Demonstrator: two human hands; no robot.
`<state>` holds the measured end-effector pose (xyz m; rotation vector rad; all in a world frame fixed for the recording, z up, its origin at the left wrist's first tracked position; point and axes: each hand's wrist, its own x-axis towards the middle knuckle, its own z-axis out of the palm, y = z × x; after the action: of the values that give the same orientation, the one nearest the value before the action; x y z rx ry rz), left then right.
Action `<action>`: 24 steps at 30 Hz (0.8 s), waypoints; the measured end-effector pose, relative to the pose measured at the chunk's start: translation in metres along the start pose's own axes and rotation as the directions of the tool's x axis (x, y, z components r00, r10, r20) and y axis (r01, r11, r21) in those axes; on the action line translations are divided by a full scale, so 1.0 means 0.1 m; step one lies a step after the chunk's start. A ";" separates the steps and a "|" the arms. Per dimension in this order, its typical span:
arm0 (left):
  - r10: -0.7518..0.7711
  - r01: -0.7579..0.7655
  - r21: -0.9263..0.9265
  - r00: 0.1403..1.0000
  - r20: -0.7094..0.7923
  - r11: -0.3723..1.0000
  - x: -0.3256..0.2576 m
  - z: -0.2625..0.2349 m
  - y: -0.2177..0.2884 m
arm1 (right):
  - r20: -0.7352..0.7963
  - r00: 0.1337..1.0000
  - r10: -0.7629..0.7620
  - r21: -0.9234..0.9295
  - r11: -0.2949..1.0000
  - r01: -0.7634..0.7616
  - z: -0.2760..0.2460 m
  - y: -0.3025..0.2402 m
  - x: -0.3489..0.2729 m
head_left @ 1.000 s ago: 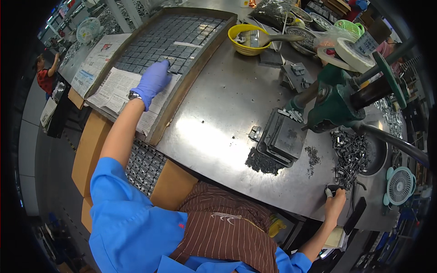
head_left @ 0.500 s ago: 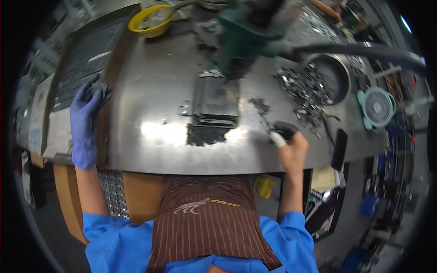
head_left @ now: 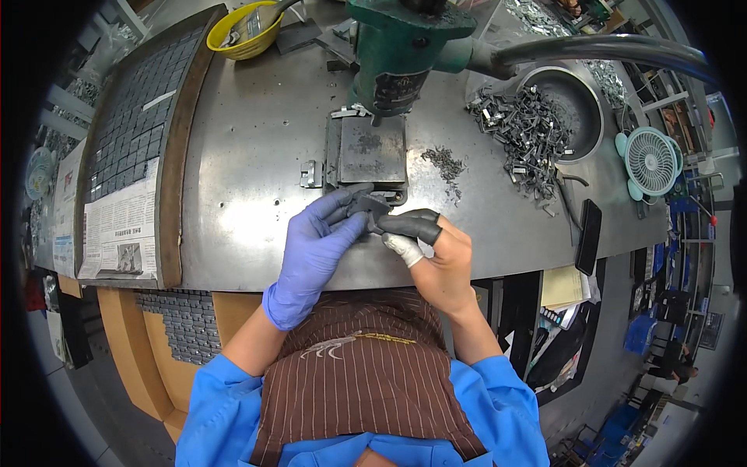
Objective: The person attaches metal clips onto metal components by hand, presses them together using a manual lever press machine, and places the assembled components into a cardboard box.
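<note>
My left hand (head_left: 315, 249), in a purple glove with darkened fingertips, pinches a small dark flat block (head_left: 372, 205) in front of the press. My right hand (head_left: 433, 253) has black finger covers and a white wrap on the thumb. Its fingertips are closed at the block's lower right side; whatever they hold there is too small to make out. Just beyond my hands sits a flat metal plate fixture (head_left: 373, 152), smudged dark on top, beneath a green press head (head_left: 397, 62). To its right lies a little heap of tiny dark bits (head_left: 445, 167).
A wood-edged tray (head_left: 173, 156) at left holds rows of dark blocks and newspaper. Small metal parts (head_left: 521, 132) spill beside a round pan (head_left: 595, 128) at right, near a teal fan (head_left: 650, 162) and a black phone (head_left: 589, 233). A yellow basket (head_left: 249, 48) stands far left.
My left hand has come from the tray to the middle with a dark block. My right hand has moved left from near the tiny bits to meet it. Dark pieces before the fixture are now hidden.
</note>
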<state>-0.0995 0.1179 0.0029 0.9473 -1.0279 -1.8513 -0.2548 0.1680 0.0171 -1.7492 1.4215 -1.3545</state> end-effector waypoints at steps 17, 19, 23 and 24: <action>0.087 -0.074 0.277 0.996 -0.034 0.958 0.05 0.09 -0.23 | -0.096 0.990 -0.103 -0.017 0.995 0.102 0.13 0.56 -0.17; 0.169 -0.198 0.382 0.980 0.108 0.903 0.10 0.04 -0.17 | -0.178 0.973 -0.150 0.036 0.987 0.158 0.19 0.46 -0.03; 0.131 -0.147 0.128 0.984 0.123 0.981 0.19 0.06 -0.34 | -0.253 0.966 -0.043 0.083 0.994 0.066 0.11 0.40 -0.12; 0.124 -0.140 0.121 0.984 0.130 0.983 0.14 0.09 -0.27 | -0.272 0.962 -0.028 0.120 0.991 0.062 0.13 0.37 -0.13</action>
<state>-0.1201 0.1179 -0.0206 0.8273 -1.2684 -1.7663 -0.2583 0.1652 -0.0242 -1.5688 1.4051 -1.7233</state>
